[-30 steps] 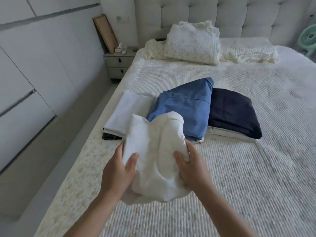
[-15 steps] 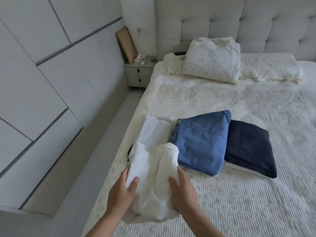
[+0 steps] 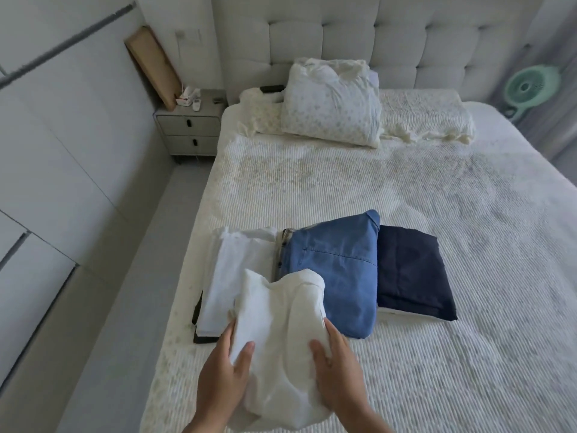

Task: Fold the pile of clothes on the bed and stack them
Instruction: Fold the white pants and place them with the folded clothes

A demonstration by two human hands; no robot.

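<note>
A folded white garment point(image 3: 281, 332) is held at lower centre of frame by left hand point(image 3: 223, 375) & right hand point(image 3: 338, 367), fingers curled round its sides, w/ blue point(image 3: 334, 270) & navy point(image 3: 409, 276) folded stacks just behind.

A folded white garment point(image 3: 278, 332) sits near the bottom of the view, its upper edge bunched into two rounded humps; it is gripped at its left and right edges, and its far part overlaps the items behind it. Behind it on the left lies a flat folded pale white piece point(image 3: 234, 270), resting on something dark whose edge shows at the near left corner. In the middle lies a folded blue garment point(image 3: 337, 264) with a seam line across it. To its right, touching it, a folded navy garment point(image 3: 412, 276) rests on a thin white layer. All lie on the white textured bed point(image 3: 437, 198).
</note>
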